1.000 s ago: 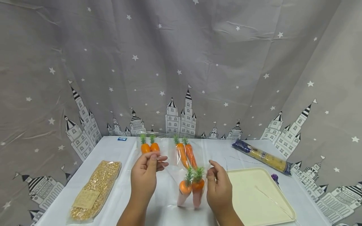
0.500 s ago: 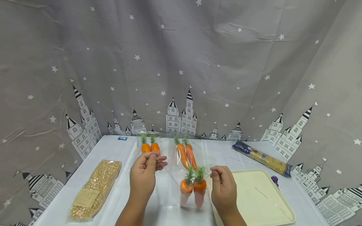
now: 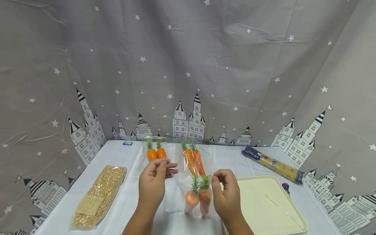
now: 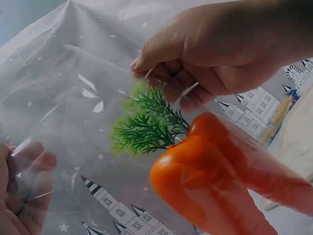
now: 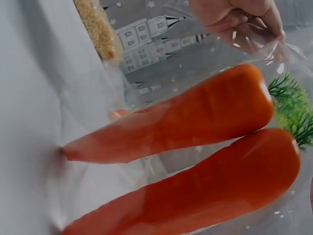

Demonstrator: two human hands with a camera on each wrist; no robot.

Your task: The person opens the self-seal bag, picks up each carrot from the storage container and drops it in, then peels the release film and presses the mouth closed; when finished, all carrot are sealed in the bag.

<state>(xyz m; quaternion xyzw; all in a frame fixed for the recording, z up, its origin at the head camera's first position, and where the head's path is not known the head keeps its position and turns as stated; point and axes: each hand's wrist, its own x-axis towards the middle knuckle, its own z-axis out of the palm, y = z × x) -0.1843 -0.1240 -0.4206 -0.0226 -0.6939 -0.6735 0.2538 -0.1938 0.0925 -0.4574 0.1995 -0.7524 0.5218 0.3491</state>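
Observation:
Two orange carrots with green leafy tops hang upright in a clear plastic bag (image 4: pixel 83 103), the left carrot (image 3: pixel 192 198) and the right carrot (image 3: pixel 205 199) side by side. My left hand (image 3: pixel 152 182) pinches the bag's top edge on the left with thumb and fingers. On the right, my right hand (image 3: pixel 226 192) pinches the opposite edge with curled fingers, close to the leaves. In the right wrist view, the carrot tips point down to the white table. Behind the hands lie two long carrots (image 3: pixel 194 161) in clear plastic and another pair of carrots (image 3: pixel 156 154), partly behind my left fingers.
A bag of corn kernels (image 3: pixel 100 195) lies at left. To the right are a cream tray (image 3: pixel 255 202), a pasta packet (image 3: pixel 271 164) and a small purple-wrapped thing (image 3: pixel 285 187). A small blue packet (image 3: pixel 127 143) sits at the back left, before a grey curtain (image 3: pixel 223 65).
My right hand first shifts right and down, then comes back left toward the carrots. My left hand moves slightly right, and the bagged carrots swing a little left.

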